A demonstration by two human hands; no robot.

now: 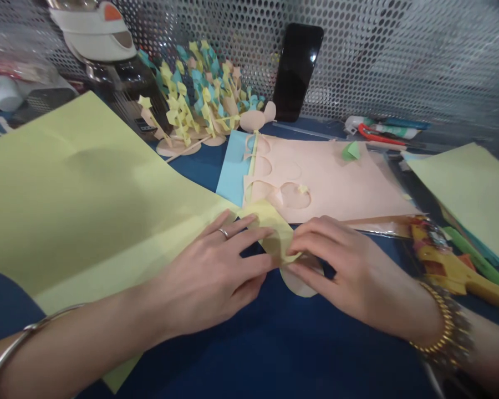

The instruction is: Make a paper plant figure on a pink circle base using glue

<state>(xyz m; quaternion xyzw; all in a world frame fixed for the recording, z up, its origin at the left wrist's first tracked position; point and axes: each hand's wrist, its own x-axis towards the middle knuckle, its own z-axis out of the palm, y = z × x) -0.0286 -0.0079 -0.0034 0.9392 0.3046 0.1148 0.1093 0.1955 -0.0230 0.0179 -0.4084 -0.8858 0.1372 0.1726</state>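
Note:
My left hand (216, 266) lies with fingers stretched out over a small yellow piece of paper (266, 219), its fingertips resting on it. At the near right corner of that piece, thumb and fingers of my right hand (336, 260) are pinched on the edge, which curls up slightly. A pale paper disc (301, 280) lies on the blue table just under the right fingertips, partly covered. To the left, a large yellow sheet (91, 205) reaches under my left hand and forearm.
Pink paper (341, 172) with cut-out round holes lies behind the hands. Several paper star stems (199, 88), a dark bottle (120, 77) and a leaning phone (298, 72) stand at the back. Yellow-handled scissors (444, 266) and more paper (478, 188) lie right.

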